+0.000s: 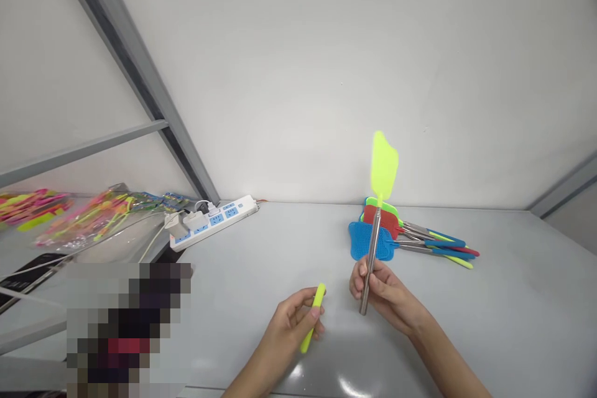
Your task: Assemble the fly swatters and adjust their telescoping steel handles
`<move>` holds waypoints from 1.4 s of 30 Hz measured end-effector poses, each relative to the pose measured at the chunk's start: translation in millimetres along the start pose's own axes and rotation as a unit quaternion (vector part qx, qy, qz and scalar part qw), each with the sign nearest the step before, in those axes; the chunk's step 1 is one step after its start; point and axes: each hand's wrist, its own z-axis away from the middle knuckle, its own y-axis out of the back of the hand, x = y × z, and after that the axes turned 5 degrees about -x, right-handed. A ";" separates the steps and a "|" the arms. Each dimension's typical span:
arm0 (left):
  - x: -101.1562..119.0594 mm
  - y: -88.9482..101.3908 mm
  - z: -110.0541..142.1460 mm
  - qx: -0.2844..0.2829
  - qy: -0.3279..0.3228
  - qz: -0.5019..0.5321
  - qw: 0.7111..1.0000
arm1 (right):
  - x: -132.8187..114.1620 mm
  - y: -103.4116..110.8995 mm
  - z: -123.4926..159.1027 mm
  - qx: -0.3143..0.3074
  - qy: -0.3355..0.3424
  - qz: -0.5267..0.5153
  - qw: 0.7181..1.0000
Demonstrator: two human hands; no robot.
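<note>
My right hand (380, 292) is closed around the metal rod of a fly swatter (385, 168) with a yellow-green paddle. The swatter stands nearly upright, paddle at the top, and the bare lower end of its rod sticks out below my fingers. Between thumb and fingers, my left hand (296, 323) pinches a yellow-green handle grip (313, 318), a short tube apart from the rod. Behind my right hand lies a pile of fly swatters, with a blue paddle (359, 241), a red paddle (389, 219) and a green one partly hidden, their coloured handles (445, 244) pointing right.
A white power strip (219, 221) with plugs and cables sits left of centre against the wall. Further left are bags of colourful items (100, 214) and a phone (35, 270), beyond a grey metal frame (135, 81). A blurred-out patch covers the lower left.
</note>
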 end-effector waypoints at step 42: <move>-27.4 -26.6 -12.7 -0.066 0.023 0.037 0.997 | -10.2 -18.5 -21.9 0.083 0.013 -0.038 0.996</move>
